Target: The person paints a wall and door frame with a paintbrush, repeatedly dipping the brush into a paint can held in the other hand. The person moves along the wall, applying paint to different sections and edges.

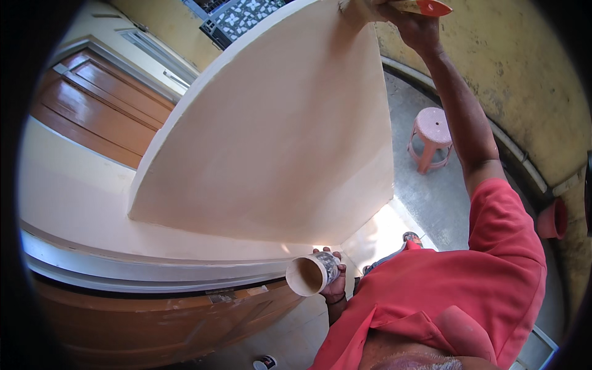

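Note:
My right hand [413, 28] is raised at the top of the view, closed around a paintbrush [416, 6] whose wooden handle has an orange end. The brush's head lies against or very close to the upper corner of a beige wall panel [277, 138] with a curved, whitish edge. Low in front of my body, my left hand [335, 280] grips an open cylindrical container [307, 276] with a pale rim and a patterned outside. The container is tilted, so its beige inside shows. How much paint is in it I cannot tell.
A pink plastic stool [433, 127] stands on the grey floor at the right, near a yellow wall [522, 69] with a pipe [518, 150]. A reddish pot [552, 219] is farther right. Brown wooden doors [101, 106] are at the left. A small container [265, 362] lies on the floor below.

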A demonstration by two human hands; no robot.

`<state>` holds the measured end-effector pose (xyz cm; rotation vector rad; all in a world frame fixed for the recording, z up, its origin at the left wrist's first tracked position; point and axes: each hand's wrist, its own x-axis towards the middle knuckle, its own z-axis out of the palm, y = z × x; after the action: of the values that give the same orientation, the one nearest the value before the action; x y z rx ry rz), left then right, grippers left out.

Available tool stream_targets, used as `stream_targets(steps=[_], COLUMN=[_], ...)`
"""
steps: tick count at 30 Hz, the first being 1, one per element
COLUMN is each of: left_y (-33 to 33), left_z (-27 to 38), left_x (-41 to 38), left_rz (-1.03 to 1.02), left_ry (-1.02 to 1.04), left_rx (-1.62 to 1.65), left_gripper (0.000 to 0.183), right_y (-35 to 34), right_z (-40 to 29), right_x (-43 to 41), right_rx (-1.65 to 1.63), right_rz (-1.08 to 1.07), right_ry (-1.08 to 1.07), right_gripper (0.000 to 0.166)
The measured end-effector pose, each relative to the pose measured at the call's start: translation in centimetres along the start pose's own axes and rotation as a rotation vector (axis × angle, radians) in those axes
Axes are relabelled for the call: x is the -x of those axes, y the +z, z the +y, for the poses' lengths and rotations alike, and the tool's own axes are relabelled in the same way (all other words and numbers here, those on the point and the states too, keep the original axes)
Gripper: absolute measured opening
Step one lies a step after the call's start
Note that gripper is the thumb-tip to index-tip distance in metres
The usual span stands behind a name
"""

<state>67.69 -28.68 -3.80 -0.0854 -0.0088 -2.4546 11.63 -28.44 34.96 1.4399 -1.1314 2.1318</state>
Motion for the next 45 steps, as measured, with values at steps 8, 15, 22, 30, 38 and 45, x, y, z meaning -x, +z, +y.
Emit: stream_targets(steps=[8,15,22,30,38,45], left_y=[0.8,0.8,0.0,-0.8,-0.2,1.1], left_z=[-6.4,-10.4,-12.6,-13.7,-13.2,-12.0], left_x=[-2.7,-4.8,-4.7,-3.9,-4.1,-4.4], left_rz=[0.014,0.013,0.007,0.029,0.041,0.022], left_ry=[-0.038,-0.031,0.002,0.07,0.04,0.009], left_rx=[0.021,0.01,0.019,0.037,0.027,-0.004], left_gripper=[0.068,0.067,0.064,0.066,0.064,0.065], right_y=[-1.8,0.2,-2.5,-6.0,2.2,6.0], right_z=[-4.1,0.9,1.6,1.3,0.7,0.7], right_x=[-1.5,8.8,9.7,-0.6,10.8,14.5], right_rx=[0.819,0.64,0.243,0.424,0.493,0.138], right_rz=[-0.185,-0.635,-0.891,-0.272,-0.525,-0.8], right_ry=[-0.717,-0.767,-0.621,-0.761,-0.737,-0.615], right_gripper=[0.018,0.021,0.011,0.019,0.019,0.021])
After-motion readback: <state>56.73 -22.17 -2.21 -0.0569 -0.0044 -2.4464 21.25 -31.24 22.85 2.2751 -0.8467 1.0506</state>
